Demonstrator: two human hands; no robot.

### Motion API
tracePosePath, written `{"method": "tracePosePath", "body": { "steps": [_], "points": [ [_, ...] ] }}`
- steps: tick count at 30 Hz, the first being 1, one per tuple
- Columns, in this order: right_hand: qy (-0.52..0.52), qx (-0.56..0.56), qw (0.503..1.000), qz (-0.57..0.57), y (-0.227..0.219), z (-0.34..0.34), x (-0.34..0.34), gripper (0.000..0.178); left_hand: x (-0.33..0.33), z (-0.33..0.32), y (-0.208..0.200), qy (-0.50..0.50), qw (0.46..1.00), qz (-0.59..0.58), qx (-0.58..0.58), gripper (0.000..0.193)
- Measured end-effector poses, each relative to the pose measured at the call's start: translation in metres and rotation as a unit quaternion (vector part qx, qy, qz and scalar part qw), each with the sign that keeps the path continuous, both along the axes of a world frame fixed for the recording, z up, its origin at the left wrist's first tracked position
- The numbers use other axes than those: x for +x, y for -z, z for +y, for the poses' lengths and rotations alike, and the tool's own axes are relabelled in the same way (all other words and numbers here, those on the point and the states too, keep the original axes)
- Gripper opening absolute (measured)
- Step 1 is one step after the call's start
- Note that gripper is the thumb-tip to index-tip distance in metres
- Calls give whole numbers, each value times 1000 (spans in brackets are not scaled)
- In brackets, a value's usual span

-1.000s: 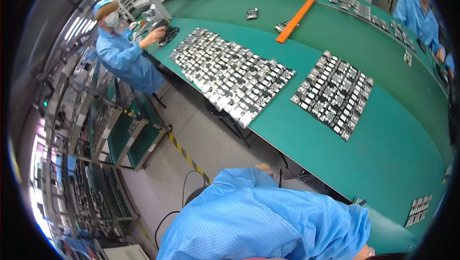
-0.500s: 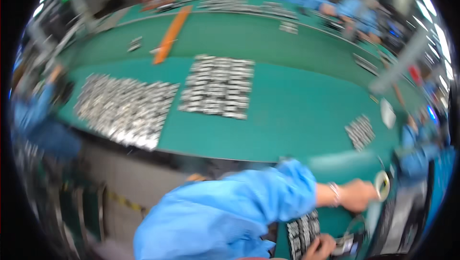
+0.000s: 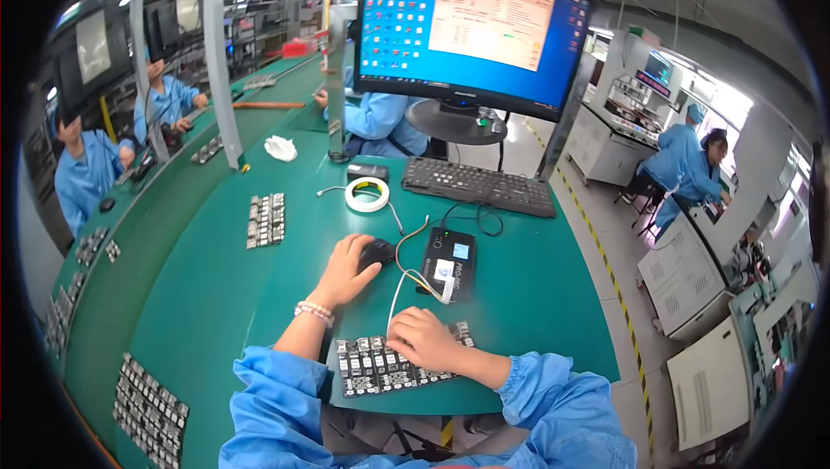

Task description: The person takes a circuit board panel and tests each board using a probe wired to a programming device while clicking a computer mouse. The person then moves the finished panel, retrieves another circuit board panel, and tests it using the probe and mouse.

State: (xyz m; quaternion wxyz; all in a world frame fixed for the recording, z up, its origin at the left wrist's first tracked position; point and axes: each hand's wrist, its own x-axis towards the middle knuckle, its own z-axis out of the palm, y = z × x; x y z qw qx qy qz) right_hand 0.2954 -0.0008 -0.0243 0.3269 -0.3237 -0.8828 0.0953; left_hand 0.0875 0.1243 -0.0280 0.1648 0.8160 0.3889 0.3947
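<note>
Rests the right hand, with fingers curled, on a board array at lower centre, near a white cable, though cannot tell if pinching anything. Lays the left hand loosely open against a black mouse at mid-frame, left of a black box with a small lit screen. Looks only partly done, with other arrays lying untouched at lower left and left of centre, nearer than the lit monitor at top.

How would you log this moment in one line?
left hand: at black mouse | right hand: over circuit boards | nearby: keyboard, monitor, white ring
</note>
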Motion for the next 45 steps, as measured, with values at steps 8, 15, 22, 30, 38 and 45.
{"method": "tracePosePath", "body": {
  "steps": [8,15,22,30,38,45],
  "points": [
    [-21,-37,999,13,3,3,-7,10,-8,1,-3,14,997,69,35,57],
    [-19,-30,999,17,4,3,-1,11,0,3,-4,19,995,89,28,58],
    [-43,-38,998,5,2,11,-2,11,-3,6,-5,4,995,91,27,61],
    [-37,15,999,-12,-4,14,-5,12,3,32,30,21,989,15,147,63],
    [-43,-25,999,-17,10,17,3,15,7,12,29,-44,985,43,163,67],
    [-47,-39,998,-34,2,9,-3,16,3,16,45,-81,985,57,142,68]
  ]
}}
